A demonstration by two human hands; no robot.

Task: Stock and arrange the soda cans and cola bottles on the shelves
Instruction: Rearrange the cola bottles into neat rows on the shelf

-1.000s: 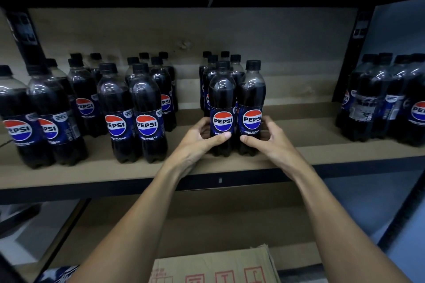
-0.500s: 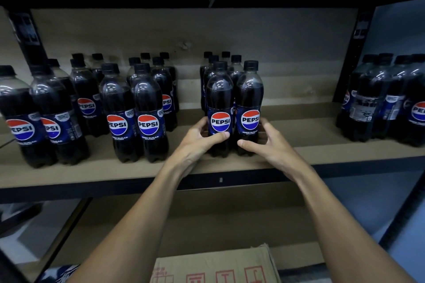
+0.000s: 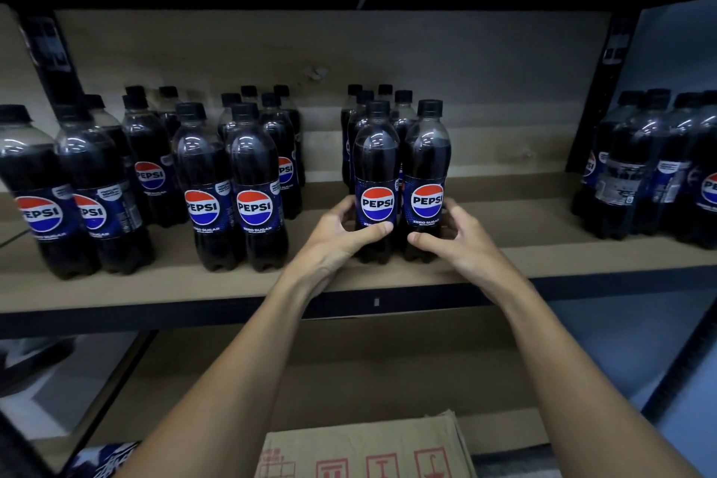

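Note:
Two cola bottles with black caps stand upright side by side at the front of a short double row on the brown shelf (image 3: 543,256). My left hand (image 3: 341,235) grips the lower part of the left front bottle (image 3: 376,167), thumb across its front. My right hand (image 3: 454,237) grips the base of the right front bottle (image 3: 426,163) the same way. Several more bottles stand behind these two, mostly hidden.
Further cola bottles stand in rows at the left (image 3: 229,186) and far left (image 3: 38,198), and a shrink-wrapped pack (image 3: 655,167) sits at the right. A cardboard box (image 3: 368,446) lies below, in front of the lower shelf. Black uprights flank the bay.
The two front bottles have slid back a little toward the row behind them, both hands staying on their bases. The labels now face forward.

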